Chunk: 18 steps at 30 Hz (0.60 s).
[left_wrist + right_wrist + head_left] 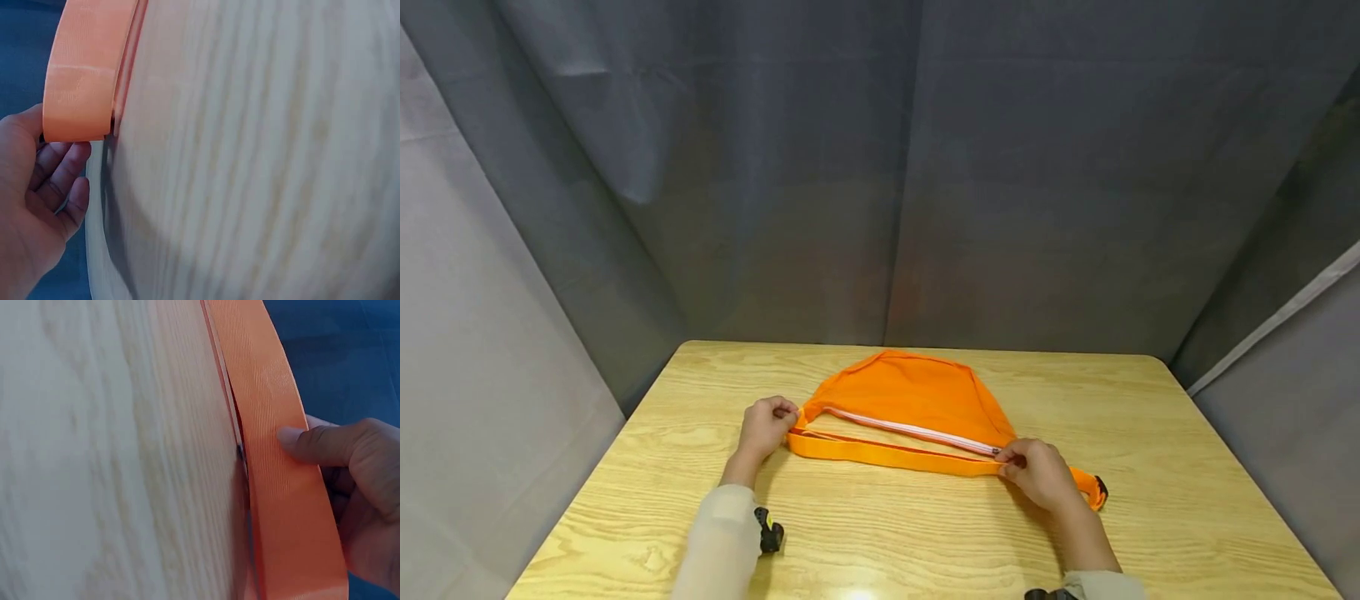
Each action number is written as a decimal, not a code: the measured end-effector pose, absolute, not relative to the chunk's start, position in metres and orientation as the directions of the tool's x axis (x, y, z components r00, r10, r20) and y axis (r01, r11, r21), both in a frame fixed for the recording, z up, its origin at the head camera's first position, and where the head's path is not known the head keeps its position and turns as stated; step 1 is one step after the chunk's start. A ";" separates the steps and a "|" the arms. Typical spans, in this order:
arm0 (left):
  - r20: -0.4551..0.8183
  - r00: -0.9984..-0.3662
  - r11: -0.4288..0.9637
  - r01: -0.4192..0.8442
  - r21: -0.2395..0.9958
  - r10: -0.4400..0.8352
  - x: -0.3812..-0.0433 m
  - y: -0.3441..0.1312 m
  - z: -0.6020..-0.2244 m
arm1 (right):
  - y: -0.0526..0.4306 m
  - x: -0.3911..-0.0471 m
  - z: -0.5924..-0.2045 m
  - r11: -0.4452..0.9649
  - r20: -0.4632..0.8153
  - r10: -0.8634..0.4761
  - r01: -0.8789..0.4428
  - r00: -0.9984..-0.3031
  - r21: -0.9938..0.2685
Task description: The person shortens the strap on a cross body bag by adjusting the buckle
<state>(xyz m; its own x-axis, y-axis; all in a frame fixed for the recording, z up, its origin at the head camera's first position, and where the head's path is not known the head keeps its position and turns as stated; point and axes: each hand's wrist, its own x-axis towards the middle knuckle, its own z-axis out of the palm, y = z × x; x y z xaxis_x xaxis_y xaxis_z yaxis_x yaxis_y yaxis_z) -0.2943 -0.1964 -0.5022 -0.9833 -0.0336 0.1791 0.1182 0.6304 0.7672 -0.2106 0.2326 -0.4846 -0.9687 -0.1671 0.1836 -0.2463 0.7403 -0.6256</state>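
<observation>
An orange waist bag [917,396] lies flat on the table, its curved side toward the back. A white-and-pink zipper [910,429] runs along its near side. In front of that stretches the bag's orange strap [895,455], roughly parallel to the zipper. At the left end, my left hand [767,425] pinches the strap where it folds back; the strap [84,75] hides part of the thumb in the left wrist view. My right hand [1037,471] pinches the strap near the bag's right corner, thumb on its face in the right wrist view. A black buckle [1101,490] sits at the strap's right end.
The wood-grain table [865,525] spreads under both forearms. Dark grey curtains [895,183] hang behind its far edge, and lighter grey cloth [467,350] hangs at the left. Black wrist devices [768,531] sit by both sleeves.
</observation>
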 end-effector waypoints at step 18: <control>0.216 -0.976 0.635 0.168 0.754 0.001 -0.268 -0.176 -0.497 | 0.217 -0.181 -0.480 0.827 0.203 -0.074 -0.174 -0.976 -0.534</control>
